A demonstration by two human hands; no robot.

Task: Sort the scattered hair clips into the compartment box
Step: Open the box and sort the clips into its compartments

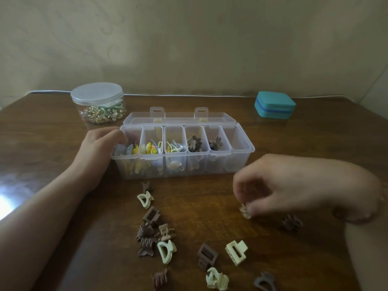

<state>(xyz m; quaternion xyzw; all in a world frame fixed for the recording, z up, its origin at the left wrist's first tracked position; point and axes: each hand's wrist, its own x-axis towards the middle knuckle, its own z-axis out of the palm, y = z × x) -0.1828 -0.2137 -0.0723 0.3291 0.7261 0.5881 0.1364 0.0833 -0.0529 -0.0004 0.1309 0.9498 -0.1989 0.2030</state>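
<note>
A clear compartment box (241, 158) stands open mid-table, its lid folded back. Its left compartments hold colourful clips, two further right hold brown flower clips (194, 143), and the rightmost looks bare. My left hand (100, 143) rests against the box's left end, fingers curled over its corner. My right hand (283, 185) is in front of the box's right end and pinches a small beige flower clip (245, 211) just above the tabletop. Several loose clips lie nearer me: cream claw clips (236, 252), brown rectangular clips (206, 256), and a brown flower clip (292, 223) under my right wrist.
A round clear jar (98, 101) of gold and mint trinkets stands at the back left. A teal case (275, 105) sits at the back right. The brown wooden table (52, 127) runs up to a pale wall.
</note>
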